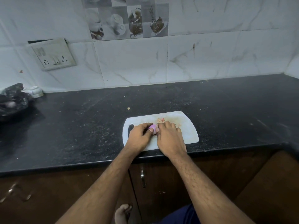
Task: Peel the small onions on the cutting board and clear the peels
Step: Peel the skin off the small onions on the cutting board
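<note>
A white cutting board (189,135) lies at the front edge of the black counter. Over its middle, a small purple onion (153,127) is held between both hands. My left hand (140,136) grips it from the left, thumb on its front. My right hand (169,137) pinches its right side with thumb and fingertips. A small heap of pale onion peels (161,119) lies on the board just behind my right hand. Most of the onion is hidden by my fingers.
The black counter (80,126) stretches wide to both sides, speckled with crumbs. A black plastic bag (13,101) and a small white object (36,91) sit at the far left by the tiled wall. Brown cabinet doors are below the counter edge.
</note>
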`<control>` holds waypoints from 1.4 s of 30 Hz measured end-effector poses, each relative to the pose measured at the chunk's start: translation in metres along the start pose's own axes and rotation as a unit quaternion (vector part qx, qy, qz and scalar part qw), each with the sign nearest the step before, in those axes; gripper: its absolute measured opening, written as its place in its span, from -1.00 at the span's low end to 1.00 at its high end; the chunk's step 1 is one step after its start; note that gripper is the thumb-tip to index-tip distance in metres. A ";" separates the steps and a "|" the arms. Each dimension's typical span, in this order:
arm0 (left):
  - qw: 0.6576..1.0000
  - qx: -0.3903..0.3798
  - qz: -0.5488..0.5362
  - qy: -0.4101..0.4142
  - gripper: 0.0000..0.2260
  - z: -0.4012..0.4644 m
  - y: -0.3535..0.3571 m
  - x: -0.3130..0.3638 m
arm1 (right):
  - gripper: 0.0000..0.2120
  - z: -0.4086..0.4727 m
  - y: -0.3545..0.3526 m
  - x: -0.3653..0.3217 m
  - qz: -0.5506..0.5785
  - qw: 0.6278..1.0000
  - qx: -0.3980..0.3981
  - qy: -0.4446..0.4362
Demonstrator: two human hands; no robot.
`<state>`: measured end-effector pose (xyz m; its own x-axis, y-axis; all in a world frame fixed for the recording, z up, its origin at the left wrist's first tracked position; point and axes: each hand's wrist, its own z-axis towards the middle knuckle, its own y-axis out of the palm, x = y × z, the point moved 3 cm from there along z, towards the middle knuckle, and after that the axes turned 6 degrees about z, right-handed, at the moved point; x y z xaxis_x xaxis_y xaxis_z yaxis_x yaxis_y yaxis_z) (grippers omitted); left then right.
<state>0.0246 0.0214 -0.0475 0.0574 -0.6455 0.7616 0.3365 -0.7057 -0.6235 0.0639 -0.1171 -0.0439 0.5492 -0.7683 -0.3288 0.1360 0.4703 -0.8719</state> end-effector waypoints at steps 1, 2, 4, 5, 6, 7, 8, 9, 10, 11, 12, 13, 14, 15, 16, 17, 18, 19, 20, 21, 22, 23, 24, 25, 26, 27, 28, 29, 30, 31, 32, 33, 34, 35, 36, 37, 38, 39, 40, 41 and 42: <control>1.000 0.000 0.005 0.004 -0.72 0.001 0.000 -0.001 | -0.68 0.000 0.001 0.000 -0.005 1.000 0.002 -0.001; 1.000 0.001 0.009 0.008 -0.73 0.001 0.000 -0.001 | -0.66 0.000 0.001 0.000 -0.005 1.000 0.002 -0.001; 1.000 0.000 0.013 0.011 -0.75 0.001 0.000 -0.001 | -0.61 0.001 0.002 0.001 -0.003 1.000 -0.004 -0.004; 1.000 0.000 0.015 0.013 -0.75 0.002 0.001 -0.001 | -0.59 0.001 0.002 0.001 -0.006 1.000 -0.006 -0.004; 1.000 0.001 0.019 0.013 -0.75 0.002 0.001 -0.001 | -0.59 0.000 0.001 0.000 -0.010 1.000 -0.004 -0.003; 1.000 -0.001 0.021 0.013 -0.76 0.002 0.001 -0.002 | -0.59 0.000 0.001 -0.001 -0.013 1.000 -0.001 0.002; 1.000 -0.004 0.024 0.014 -0.77 0.002 0.001 -0.001 | -0.61 0.000 0.000 -0.001 -0.013 1.000 0.005 0.011; 1.000 -0.006 0.026 0.016 -0.79 0.002 0.002 -0.001 | -0.63 0.000 0.000 -0.002 -0.011 1.000 0.008 0.021; 0.999 -0.008 0.026 0.018 -0.80 0.002 0.002 -0.001 | -0.64 0.001 0.000 -0.001 -0.007 1.000 0.008 0.028; 1.000 -0.009 0.022 0.019 -0.81 0.002 0.003 -0.002 | -0.65 0.001 -0.001 -0.001 -0.001 1.000 0.005 0.031; 1.000 -0.011 0.016 0.018 -0.82 0.002 0.003 -0.002 | -0.65 0.002 -0.001 0.000 0.006 0.999 0.004 0.031; 1.000 -0.013 0.007 0.017 -0.83 0.003 0.003 -0.004 | -0.64 0.002 -0.001 0.001 0.015 0.999 0.004 0.031; 1.000 -0.017 -0.003 0.014 -0.84 0.003 0.003 -0.005 | -0.64 0.001 -0.002 0.001 0.028 0.999 0.008 0.030; 1.000 -0.019 -0.014 0.012 -0.82 0.003 0.003 -0.006 | -0.64 0.001 -0.003 0.001 0.047 0.998 0.013 0.032; 0.999 -0.023 -0.024 0.009 -0.77 0.003 0.003 -0.006 | -0.64 0.001 -0.003 0.002 0.072 0.996 0.019 0.039; 0.999 -0.026 -0.031 0.007 -0.72 0.002 0.003 -0.006 | -0.65 0.001 -0.004 0.004 0.105 0.993 0.027 0.051; 0.999 -0.028 -0.034 0.008 -0.70 0.002 0.003 -0.006 | -0.65 0.001 -0.005 0.006 0.138 0.988 0.036 0.066; 0.999 -0.029 -0.037 0.009 -0.69 0.002 0.003 -0.006 | -0.65 0.002 -0.005 0.009 0.164 0.982 0.045 0.079; 0.999 -0.030 -0.039 0.012 -0.70 0.001 0.003 -0.006 | -0.65 0.002 -0.005 0.011 0.181 0.978 0.053 0.089; 0.998 -0.033 -0.045 0.015 -0.71 0.001 0.004 -0.006 | -0.64 0.003 -0.005 0.013 0.192 0.975 0.056 0.094; 0.998 -0.034 -0.049 0.016 -0.72 0.000 0.003 -0.006 | -0.62 0.002 -0.005 0.013 0.199 0.974 0.057 0.094; 0.998 -0.033 -0.053 0.016 -0.72 0.000 0.003 -0.005 | -0.60 0.002 -0.005 0.013 0.202 0.974 0.052 0.089; 0.998 -0.030 -0.054 0.013 -0.73 0.000 0.003 -0.005 | -0.59 0.002 -0.005 0.012 0.202 0.975 0.046 0.081; 0.998 -0.027 -0.053 0.009 -0.71 0.000 0.003 -0.004 | -0.61 0.002 -0.005 0.010 0.200 0.976 0.040 0.073; 0.999 -0.024 -0.048 0.007 -0.69 0.000 0.003 -0.002 | -0.63 0.002 -0.005 0.009 0.198 0.977 0.036 0.065; 0.999 -0.022 -0.044 0.005 -0.66 0.000 0.004 -0.001 | -0.65 0.002 -0.006 0.009 0.191 0.979 0.028 0.058; 0.999 -0.021 -0.042 0.004 -0.65 0.000 0.004 -0.001 | -0.66 0.003 -0.006 0.008 0.181 0.982 0.017 0.051; 0.999 -0.021 -0.044 0.001 -0.66 0.001 0.005 -0.001 | -0.67 0.003 -0.005 0.008 0.174 0.984 0.006 0.045; 0.999 -0.020 -0.048 0.000 -0.68 0.000 0.005 0.000 | -0.68 0.003 -0.004 0.009 0.178 0.983 -0.001 0.041; 0.999 -0.016 -0.048 0.000 -0.69 0.000 0.005 -0.001 | -0.69 0.003 -0.004 0.011 0.194 0.980 -0.001 0.041; 0.999 -0.007 -0.043 0.002 -0.69 0.000 0.004 -0.001 | -0.70 0.004 -0.004 0.013 0.212 0.976 0.002 0.045; 0.999 0.005 -0.034 0.003 -0.67 -0.001 0.004 -0.001 | -0.70 0.005 -0.004 0.014 0.227 0.973 0.005 0.051; 0.999 0.016 -0.029 0.003 -0.66 -0.001 0.002 -0.002 | -0.70 0.006 -0.004 0.016 0.236 0.970 0.004 0.056; 0.999 0.020 -0.030 0.002 -0.67 -0.001 0.002 -0.002 | -0.70 0.006 -0.004 0.017 0.242 0.969 0.001 0.059; 0.999 0.016 -0.034 0.003 -0.70 -0.001 0.002 -0.003 | -0.70 0.007 -0.003 0.018 0.247 0.967 0.000 0.060; 0.999 0.008 -0.040 0.003 -0.73 0.000 0.002 -0.005 | -0.71 0.007 -0.004 0.018 0.251 0.966 0.000 0.059; 0.999 -0.001 -0.044 0.006 -0.74 0.000 0.002 -0.006 | -0.73 0.007 -0.005 0.018 0.255 0.965 0.002 0.057; 0.999 -0.009 -0.048 0.010 -0.75 0.000 0.002 -0.007 | -0.74 0.006 -0.005 0.018 0.255 0.965 0.005 0.053; 0.999 -0.014 -0.051 0.015 -0.74 -0.001 0.002 -0.008 | -0.74 0.006 -0.006 0.017 0.249 0.967 0.008 0.047; 0.998 -0.017 -0.053 0.017 -0.73 -0.001 0.002 -0.008 | -0.74 0.005 -0.006 0.016 0.234 0.971 0.008 0.040; 0.998 -0.021 -0.054 0.017 -0.73 -0.001 0.002 -0.008 | -0.74 0.004 -0.006 0.014 0.211 0.977 0.008 0.032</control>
<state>0.0242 0.0251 -0.0555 -0.0095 -0.5741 0.8187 0.2986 -0.7830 -0.5456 0.0741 -0.1289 -0.0420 0.5068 -0.5299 -0.6800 -0.0786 0.7571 -0.6485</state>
